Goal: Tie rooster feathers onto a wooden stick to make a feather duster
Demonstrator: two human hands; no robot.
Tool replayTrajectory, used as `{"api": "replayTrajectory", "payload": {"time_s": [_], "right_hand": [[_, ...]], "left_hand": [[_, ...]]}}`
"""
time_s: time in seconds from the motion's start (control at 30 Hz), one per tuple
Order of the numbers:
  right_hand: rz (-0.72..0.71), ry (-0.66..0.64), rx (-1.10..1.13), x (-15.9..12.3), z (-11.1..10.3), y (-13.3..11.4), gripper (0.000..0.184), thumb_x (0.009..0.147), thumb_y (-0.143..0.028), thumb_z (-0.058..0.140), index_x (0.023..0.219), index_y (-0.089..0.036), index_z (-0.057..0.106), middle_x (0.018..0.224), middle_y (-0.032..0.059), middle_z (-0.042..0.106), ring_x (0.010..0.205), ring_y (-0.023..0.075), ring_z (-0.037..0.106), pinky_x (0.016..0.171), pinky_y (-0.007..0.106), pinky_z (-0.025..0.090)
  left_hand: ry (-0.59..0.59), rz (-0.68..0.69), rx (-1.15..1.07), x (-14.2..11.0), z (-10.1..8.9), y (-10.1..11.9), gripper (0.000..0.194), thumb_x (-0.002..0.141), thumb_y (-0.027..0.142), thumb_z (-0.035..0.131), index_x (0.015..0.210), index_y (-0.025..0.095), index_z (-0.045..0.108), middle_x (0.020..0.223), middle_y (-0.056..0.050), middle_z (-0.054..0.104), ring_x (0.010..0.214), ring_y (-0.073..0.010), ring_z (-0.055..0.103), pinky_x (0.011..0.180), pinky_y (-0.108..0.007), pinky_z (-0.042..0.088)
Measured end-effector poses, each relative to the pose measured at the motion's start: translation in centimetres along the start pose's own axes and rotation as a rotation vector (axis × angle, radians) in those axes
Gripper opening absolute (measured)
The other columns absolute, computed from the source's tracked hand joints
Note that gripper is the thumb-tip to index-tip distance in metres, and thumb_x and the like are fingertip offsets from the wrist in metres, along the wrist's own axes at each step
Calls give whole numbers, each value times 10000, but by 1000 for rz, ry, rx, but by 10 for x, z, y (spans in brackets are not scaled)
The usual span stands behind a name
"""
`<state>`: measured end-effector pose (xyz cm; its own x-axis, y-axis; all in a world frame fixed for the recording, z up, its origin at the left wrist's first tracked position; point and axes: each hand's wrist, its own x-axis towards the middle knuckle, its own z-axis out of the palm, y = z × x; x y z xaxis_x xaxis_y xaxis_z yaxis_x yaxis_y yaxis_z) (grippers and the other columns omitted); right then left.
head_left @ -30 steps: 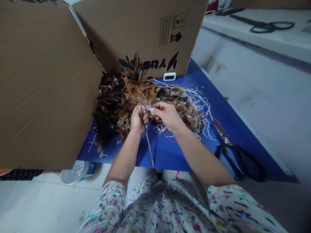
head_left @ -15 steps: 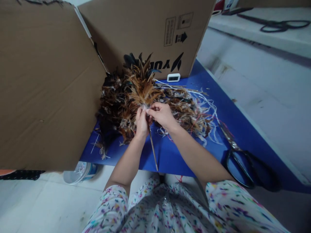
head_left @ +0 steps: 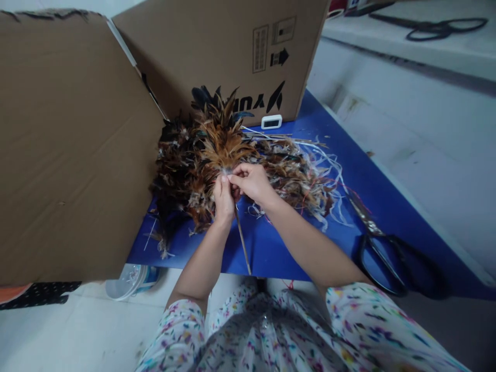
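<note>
A feather duster (head_left: pixel 225 137) with brown, orange and dark feathers points away from me over the blue table. Its thin wooden stick (head_left: pixel 243 243) runs back toward the table's near edge. My left hand (head_left: pixel 223 199) is closed round the stick just below the feathers. My right hand (head_left: pixel 251 183) pinches at the pale, fluffy base of the feathers, thumb and forefinger together against the left fingertips. Exactly what lies between those fingertips is too small to make out. Loose feather bundles (head_left: pixel 178 170) lie to the left, and more feathers with pale strings (head_left: pixel 294 175) lie to the right.
Tall cardboard panels (head_left: pixel 70 144) stand at the left and back. Large black-handled scissors (head_left: pixel 375 235) rest on the table's right. A small white digital display (head_left: pixel 271 122) stands by the box. Another pair of scissors (head_left: pixel 434 28) lies on a ledge. A bucket (head_left: pixel 129 281) is on the floor.
The view has shifted slightly, so the scene sits a little further left at the back. Both hands keep their hold at the feather base, with hardly any finger movement.
</note>
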<state>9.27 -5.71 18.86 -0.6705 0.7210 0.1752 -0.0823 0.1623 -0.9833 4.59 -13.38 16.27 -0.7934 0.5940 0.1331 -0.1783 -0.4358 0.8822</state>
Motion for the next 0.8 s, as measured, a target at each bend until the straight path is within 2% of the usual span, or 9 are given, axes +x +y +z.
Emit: {"api": "replayTrajectory", "payload": {"time_s": [0.2,0.37,0.53,0.67,0.8], "right_hand": [[60,-20,-68,0,-7,-8,47,699,-199,661,726,-168,682,530,-22,618,392,95,536,361,194,422],[-50,-49,-265,0,-14,-14,80,732,-182,631,728,-178,711,564,-5,657,550,136,641,528,229,489],[-122,-69,-473,-6,-18,-26,112,757,-213,628,752,-185,737,639,17,693,688,179,676,642,275,490],[-121,-76,-483,-10,-18,-33,107,769,-218,641,770,-186,743,704,28,719,733,187,690,690,285,502],[-102,-124,-350,-9,-20,-29,91,755,-182,659,795,-174,740,666,14,706,660,155,680,647,254,515]], "left_hand": [[-56,-43,-14,0,2,2,335,821,499,647,782,205,491,553,86,382,410,-37,334,394,-160,250],[-89,-34,-10,1,2,-1,326,811,506,656,838,209,523,551,89,397,405,-34,337,379,-159,232],[-72,-41,10,0,3,0,306,818,494,655,879,212,553,507,103,360,373,-26,308,370,-156,222],[-62,-51,22,0,2,4,300,819,486,657,871,212,547,484,108,351,355,-25,297,359,-155,206],[-62,-43,20,2,0,6,344,790,507,680,839,203,526,492,106,389,356,-25,326,359,-152,218]]}}
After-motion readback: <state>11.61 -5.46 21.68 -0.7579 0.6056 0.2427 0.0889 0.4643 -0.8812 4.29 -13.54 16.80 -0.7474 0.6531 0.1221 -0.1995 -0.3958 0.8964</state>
